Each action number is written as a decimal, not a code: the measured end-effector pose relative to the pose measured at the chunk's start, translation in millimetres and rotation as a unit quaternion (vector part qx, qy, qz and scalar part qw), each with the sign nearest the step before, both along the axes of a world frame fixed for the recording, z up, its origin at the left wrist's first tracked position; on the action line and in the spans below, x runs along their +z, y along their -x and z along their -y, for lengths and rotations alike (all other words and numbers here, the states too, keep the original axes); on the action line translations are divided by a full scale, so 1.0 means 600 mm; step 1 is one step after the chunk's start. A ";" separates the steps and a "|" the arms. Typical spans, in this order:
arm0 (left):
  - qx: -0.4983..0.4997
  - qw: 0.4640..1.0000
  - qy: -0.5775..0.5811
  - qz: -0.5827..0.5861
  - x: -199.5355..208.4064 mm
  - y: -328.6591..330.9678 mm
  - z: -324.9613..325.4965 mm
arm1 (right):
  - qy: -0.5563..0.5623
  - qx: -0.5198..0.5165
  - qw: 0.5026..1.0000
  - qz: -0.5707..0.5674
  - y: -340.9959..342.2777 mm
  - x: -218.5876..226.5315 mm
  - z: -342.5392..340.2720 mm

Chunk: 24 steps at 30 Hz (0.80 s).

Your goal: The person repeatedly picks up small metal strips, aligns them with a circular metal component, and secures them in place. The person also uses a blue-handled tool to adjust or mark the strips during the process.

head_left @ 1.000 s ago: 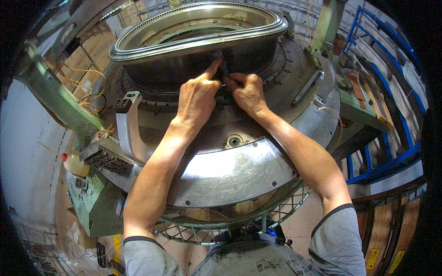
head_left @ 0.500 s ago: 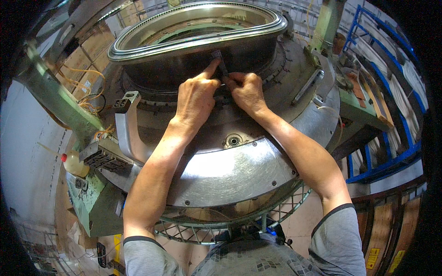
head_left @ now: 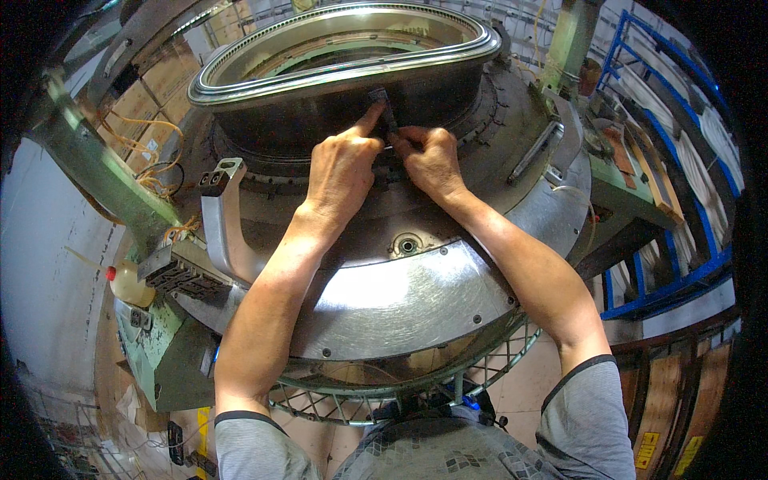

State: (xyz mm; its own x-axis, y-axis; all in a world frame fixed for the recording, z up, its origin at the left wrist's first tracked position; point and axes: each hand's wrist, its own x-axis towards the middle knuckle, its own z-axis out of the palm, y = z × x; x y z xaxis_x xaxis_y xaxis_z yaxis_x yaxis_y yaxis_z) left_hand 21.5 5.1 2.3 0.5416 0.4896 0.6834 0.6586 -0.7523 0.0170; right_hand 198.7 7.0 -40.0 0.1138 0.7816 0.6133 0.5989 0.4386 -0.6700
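A thin dark metal strip (head_left: 388, 116) stands nearly upright against the dark cylinder wall (head_left: 296, 124) of a large round machine. My left hand (head_left: 342, 168) reaches it with the index finger stretched out to its upper end. The other fingers of that hand are curled, and what may be inside them is hidden. My right hand (head_left: 430, 160) is closed, pinching the strip's lower end between thumb and fingers. Both hands are close together just below the toothed metal ring (head_left: 344, 76) that tops the cylinder.
A curved metal bracket (head_left: 224, 220) rises left of my left forearm. The polished bed plate (head_left: 392, 300) lies beneath my arms. Green machine posts (head_left: 104, 172) flank the sides. A plastic bottle with a red cap (head_left: 132, 286) stands at left; a blue rack (head_left: 680, 280) stands at right.
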 end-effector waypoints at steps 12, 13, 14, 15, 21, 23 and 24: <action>-0.018 1.000 0.001 0.016 -0.001 -0.001 -0.003 | -0.013 -0.005 1.000 -0.010 0.001 -0.001 -0.002; -0.018 1.000 0.000 0.015 -0.001 -0.001 -0.003 | -0.014 -0.007 1.000 -0.005 0.001 -0.001 -0.002; -0.019 1.000 -0.001 0.015 -0.002 -0.001 -0.003 | -0.014 -0.009 1.000 0.000 0.001 0.000 -0.001; -0.019 1.000 -0.003 0.014 -0.002 -0.001 -0.003 | -0.016 -0.009 1.000 0.001 0.001 0.000 -0.001; -0.021 1.000 0.000 0.016 -0.002 0.000 -0.005 | 0.000 -0.009 1.000 -0.025 0.002 0.000 0.000; -0.022 1.000 -0.001 0.014 -0.002 0.000 -0.005 | -0.013 -0.010 1.000 -0.010 0.002 -0.001 -0.002; -0.022 1.000 -0.002 0.013 -0.002 0.000 -0.005 | -0.008 -0.012 1.000 -0.012 0.002 -0.001 -0.002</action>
State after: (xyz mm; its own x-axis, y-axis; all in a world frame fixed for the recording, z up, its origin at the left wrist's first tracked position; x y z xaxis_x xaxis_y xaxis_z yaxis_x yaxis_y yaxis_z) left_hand 21.3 8.3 1.0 0.5451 0.4629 0.6989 0.6236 -0.7811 0.0310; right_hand 197.4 8.2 -40.6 0.1475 0.7686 0.6225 0.5933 0.4348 -0.6774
